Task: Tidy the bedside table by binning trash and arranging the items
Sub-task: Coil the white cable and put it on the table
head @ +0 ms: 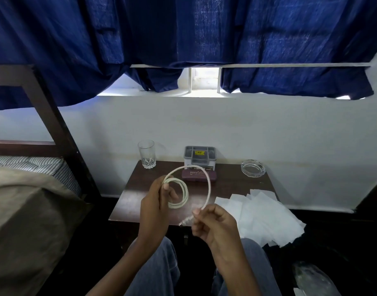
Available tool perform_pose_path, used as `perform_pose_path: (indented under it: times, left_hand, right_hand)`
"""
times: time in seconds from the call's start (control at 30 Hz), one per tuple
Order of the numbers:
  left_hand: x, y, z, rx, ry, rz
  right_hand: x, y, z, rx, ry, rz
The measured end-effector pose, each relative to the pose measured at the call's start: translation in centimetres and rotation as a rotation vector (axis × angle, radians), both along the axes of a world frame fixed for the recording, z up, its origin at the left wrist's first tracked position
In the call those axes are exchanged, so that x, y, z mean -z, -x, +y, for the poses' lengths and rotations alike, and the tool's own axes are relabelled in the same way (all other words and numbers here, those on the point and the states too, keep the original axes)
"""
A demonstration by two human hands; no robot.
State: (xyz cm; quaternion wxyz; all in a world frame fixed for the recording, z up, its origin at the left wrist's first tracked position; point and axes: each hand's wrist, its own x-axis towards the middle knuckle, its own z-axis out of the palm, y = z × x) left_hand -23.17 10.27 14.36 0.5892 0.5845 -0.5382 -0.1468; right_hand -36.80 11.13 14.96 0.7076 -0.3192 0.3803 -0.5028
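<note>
Head view, on the off-white flexible cable (209, 189): held in the air over the near half of the dark wooden desk (132, 195), between both hands, touching no surface. Partly wound into a small coil of a few turns, with one wide loose arc running over to the plug end.

Left hand (153, 204) gripping the coil, fingers (166, 186) curled round the gathered turns, thumb pressed on top. Right hand (214, 227) pinching the free run just above the metal plug (184, 222), between thumb and fingertip.

Likely light and limp, yet springy enough to unwind if released. Best taken at the crossing of the turns, all strands clamped together, never by the plug alone. Smooth sheath, so probably a little slippery. Not fragile, though sharp kinks near the plug worth avoiding.

Behind the arc, a maroon oblong spectacle case (198, 175), just in front of a grey lidded plastic box (200, 155). Clear faceted drinking glass (147, 153) at the far left corner, clear glass ashtray (252, 167) at the far right. Loose white tissue sheets (262, 214) spilling over the near right edge.
</note>
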Motion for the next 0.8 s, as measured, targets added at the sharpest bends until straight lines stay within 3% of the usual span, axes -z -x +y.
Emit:
perform_pose_path:
  times: [0.07,0.13,0.2,0.3,0.4,0.5,0.67,0.8]
  left_hand:
    - [0.0,0.7,0.4,0.041,-0.023,0.000]
    - [0.0,1.3,0.8,0.069,-0.046,-0.027]
    - [0.1,1.6,0.9,0.085,-0.071,-0.060]
    - [0.1,2.0,1.0,0.089,-0.103,-0.096]
    - [-0.5,2.4,1.3,0.108,-0.107,-0.078]
    - [-1.0,2.6,1.3,0.147,-0.170,0.060]
    - [-1.4,1.9,0.7,0.149,-0.360,0.401]
    - [-1.7,1.5,0.5,0.146,-0.402,0.566]
  right_hand:
    - [-0.4,-0.5,0.4,0.079,0.026,-0.085]
    - [-0.4,-0.9,0.6,0.179,0.096,-0.017]
    - [0.3,-1.2,0.5,0.309,0.241,0.230]
    - [2.1,-1.6,0.2,0.484,0.556,0.778]
    - [2.4,-2.1,0.2,0.586,0.714,1.003]
    - [2.2,-1.8,0.1,0.527,0.558,0.888]
    - [0.9,-0.1,-0.1,0.125,0.342,0.377]
    - [0.9,0.7,-0.5,0.073,0.179,0.204]
